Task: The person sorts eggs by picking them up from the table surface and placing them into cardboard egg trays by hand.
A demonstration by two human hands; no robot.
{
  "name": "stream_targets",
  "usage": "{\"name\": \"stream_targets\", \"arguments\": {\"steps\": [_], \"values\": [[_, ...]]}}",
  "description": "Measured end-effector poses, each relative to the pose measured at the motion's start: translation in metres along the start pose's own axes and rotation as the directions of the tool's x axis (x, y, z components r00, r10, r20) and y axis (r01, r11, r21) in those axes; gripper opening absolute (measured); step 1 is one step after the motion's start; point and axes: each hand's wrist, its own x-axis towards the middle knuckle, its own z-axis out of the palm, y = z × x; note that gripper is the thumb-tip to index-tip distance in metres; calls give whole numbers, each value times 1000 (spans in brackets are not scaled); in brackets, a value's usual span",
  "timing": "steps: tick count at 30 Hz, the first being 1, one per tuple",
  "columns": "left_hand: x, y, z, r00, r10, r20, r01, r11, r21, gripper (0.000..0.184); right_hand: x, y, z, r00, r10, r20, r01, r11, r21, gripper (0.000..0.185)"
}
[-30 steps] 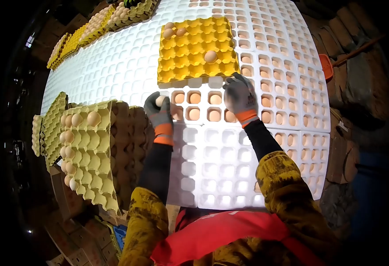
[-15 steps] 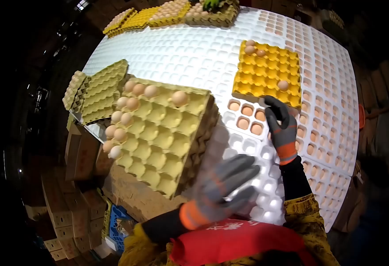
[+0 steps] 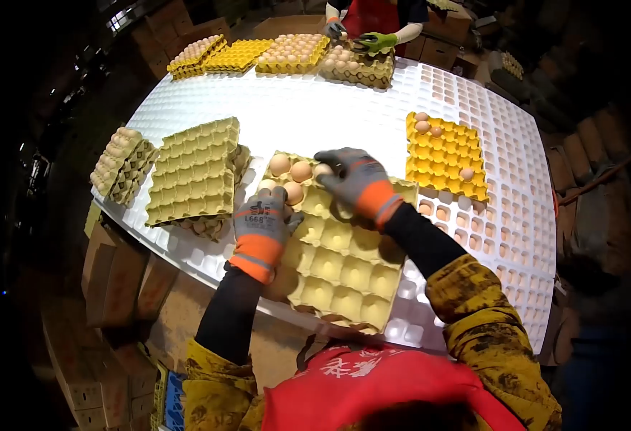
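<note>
Eggs [image 3: 301, 171] are sitting clustered in the far left corner of the pale tray [image 3: 344, 269], right between the person's two gloved hands. The left hand [image 3: 264, 219] is curling over the tray's left edge, its fingertips reaching the nearest eggs of the cluster; whether it is gripping one, I cannot tell. The right hand [image 3: 356, 178] is arching over the tray's far side, thumb and fingers bending toward the cluster's rightmost egg; whether they are pinching it, I cannot tell. The tray's nearer cups are showing bare, and it is lying on the white, pocketed desk [image 3: 279, 100]. Left of the tray, another pale tray [image 3: 190, 176] is leaning at a tilt. Beyond it to the right, a yellow tray [image 3: 441, 164] is holding four eggs. Far beyond it, a co-worker's hands [image 3: 377, 43] are working over egg-filled trays [image 3: 290, 54].
</note>
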Motion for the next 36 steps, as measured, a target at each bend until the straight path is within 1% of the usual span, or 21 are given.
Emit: {"name": "stream_targets", "arguments": {"steps": [2,3,4,6,7,8,9,10,12,13,16,18,19,20,22,24,26,28,31,34,36], "values": [[-6,-21,-13,998,-58,-28,43,921,-387,41,2,0,-20,925,306,224,-364,551,750,33],[-11,-32,-18,981,-176,77,180,704,-687,39,5,-7,-32,894,347,285,-402,335,852,32],[-15,-37,-36,946,-250,204,264,239,-934,33,7,-12,-36,857,374,355,-416,94,905,31],[-12,-59,-34,900,-257,351,214,-441,-872,33,29,-13,-29,925,248,287,-368,408,836,27],[-5,-67,-32,929,-204,309,194,-445,-875,34,32,-22,-27,941,201,272,-332,705,627,28],[3,-69,-30,943,-177,281,249,-183,-951,34,37,-32,-24,950,147,276,-238,911,336,30],[12,-62,-31,955,-143,259,274,94,-957,35,49,-15,-10,931,-312,191,332,939,-89,38],[19,-55,-31,962,-105,250,271,366,-890,36,55,-19,-9,823,-465,326,564,732,-381,42],[32,-43,-12,924,336,-181,-381,845,-375,31,65,-21,4,806,-258,533,519,741,-426,45],[37,-35,-4,920,381,-85,-391,899,-199,24,65,-21,-1,851,-245,464,413,858,-306,42],[47,-25,6,920,378,103,-377,926,-31,11,57,0,-12,983,67,170,-130,910,394,39],[54,-25,-1,908,388,160,-383,922,-66,11,67,16,-22,915,201,351,-403,391,827,50],[54,-36,-5,905,422,51,-388,869,-308,18,66,8,-24,924,157,348,-382,329,864,61],[47,-44,-10,963,268,32,-211,822,-529,34,72,0,-22,929,130,347,-366,477,799,55],[49,-80,-3,965,119,232,189,293,-937,48,92,0,-6,898,-51,436,-197,841,504,55],[41,-114,-13,951,135,279,306,-260,-916,49,95,-26,6,885,-268,380,300,954,-26,53],[29,-127,-5,996,40,79,75,88,-993,48,104,-34,21,786,-350,510,566,739,-366,55],[40,-129,-21,938,-104,332,347,193,-918,35,110,-38,27,817,-257,516,500,761,-413,52],[52,-103,-22,993,-67,93,95,937,-336,52,85,-27,-4,937,-296,186,322,938,-127,47],[55,-63,-27,971,-55,235,51,998,26,62,44,8,-46,953,-290,-85,300,943,143,49],[65,-50,-20,939,-34,341,-20,988,153,51,-16,23,-89,992,35,-120,14,922,388,51]]}}
